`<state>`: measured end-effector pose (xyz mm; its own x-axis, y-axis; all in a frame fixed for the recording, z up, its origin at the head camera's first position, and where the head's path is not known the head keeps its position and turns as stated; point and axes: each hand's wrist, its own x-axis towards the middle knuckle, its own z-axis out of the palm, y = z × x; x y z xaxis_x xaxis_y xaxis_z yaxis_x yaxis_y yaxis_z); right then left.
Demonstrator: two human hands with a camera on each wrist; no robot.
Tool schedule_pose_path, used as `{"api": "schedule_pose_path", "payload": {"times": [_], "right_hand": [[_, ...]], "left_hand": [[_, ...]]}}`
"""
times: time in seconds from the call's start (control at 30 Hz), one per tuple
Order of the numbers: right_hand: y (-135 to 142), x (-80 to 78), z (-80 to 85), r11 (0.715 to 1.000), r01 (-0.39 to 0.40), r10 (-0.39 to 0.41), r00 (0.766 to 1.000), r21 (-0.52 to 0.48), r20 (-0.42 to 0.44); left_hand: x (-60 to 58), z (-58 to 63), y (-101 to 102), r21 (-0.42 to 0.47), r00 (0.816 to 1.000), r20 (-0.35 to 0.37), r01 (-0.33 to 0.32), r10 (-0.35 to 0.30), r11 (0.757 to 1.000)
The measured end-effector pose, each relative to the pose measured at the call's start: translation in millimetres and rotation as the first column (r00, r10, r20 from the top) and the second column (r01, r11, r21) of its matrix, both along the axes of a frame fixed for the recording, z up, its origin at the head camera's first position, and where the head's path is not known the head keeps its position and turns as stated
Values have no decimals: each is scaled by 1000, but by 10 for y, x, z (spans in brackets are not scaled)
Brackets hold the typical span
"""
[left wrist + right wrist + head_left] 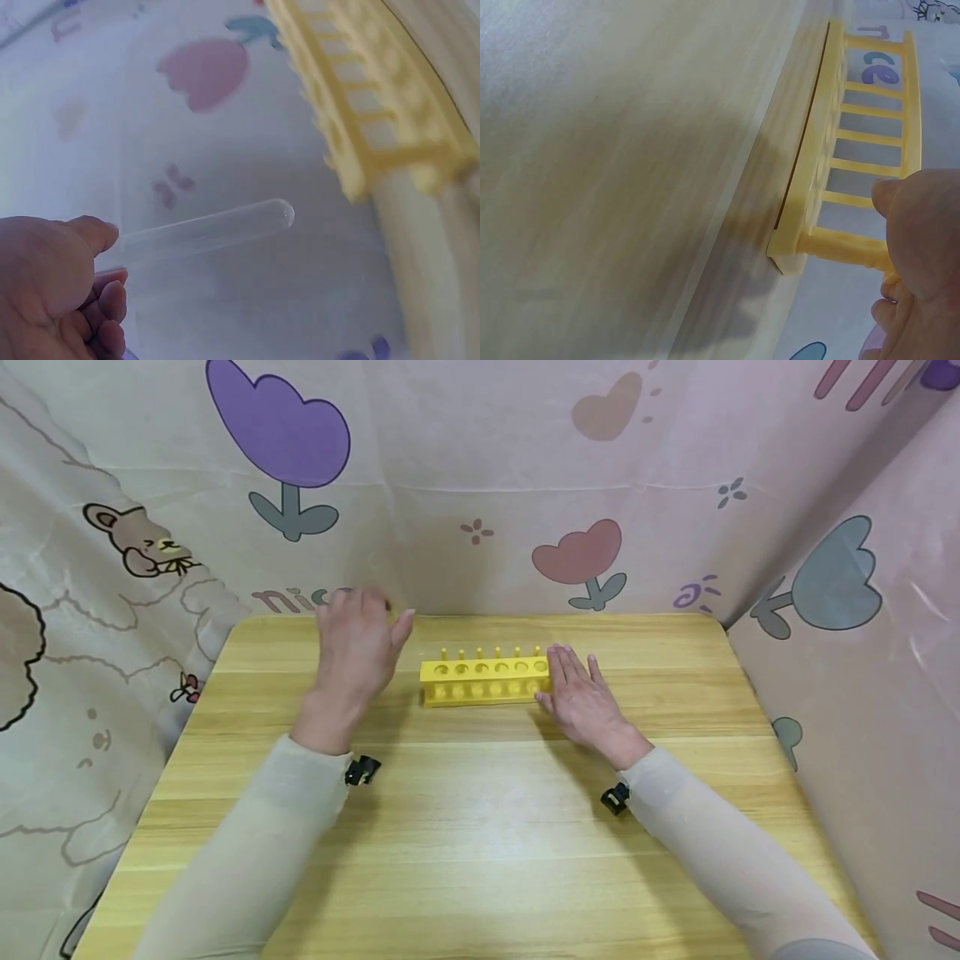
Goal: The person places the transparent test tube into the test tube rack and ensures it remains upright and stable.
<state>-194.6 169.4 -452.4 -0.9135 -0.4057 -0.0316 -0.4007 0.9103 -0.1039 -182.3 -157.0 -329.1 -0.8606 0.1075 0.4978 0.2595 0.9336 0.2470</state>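
One left hand (354,647), left of centre, pinches a long, clear tube (210,231), round end free, while the right hand (583,700) rests straight fingers against the long yellow plastic rack (483,671), mid-frame on the pale wooden worktop (480,835), maybe to stop it sliding.

Glossy tube (214,231), smooth plastic rack (486,676)

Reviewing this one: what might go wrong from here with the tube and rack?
The clear tube juts from the left hand, rounded end first, so it might knock the yellow rack. The right hand touches only one end of the rack, so a bump at the other could swivel it.
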Motion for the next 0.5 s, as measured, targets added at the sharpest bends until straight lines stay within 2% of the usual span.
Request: {"api": "schedule_pose_path", "payload": {"times": [0.1, 0.27, 0.5], "right_hand": [[4, 0, 2, 1000, 4, -4, 1000, 0, -4], [4, -2, -10, 1000, 4, -4, 1000, 3, 0], [9, -4, -25, 1000, -5, 5, 1000, 1, -12]], "left_hand": [[8, 45, 217, -11, 999, 10, 50, -50, 999], [-20, 5, 527, -48, 994, 64, 92, -89, 995], [-88, -97, 744, -64, 990, 92, 117, -110, 991]]}}
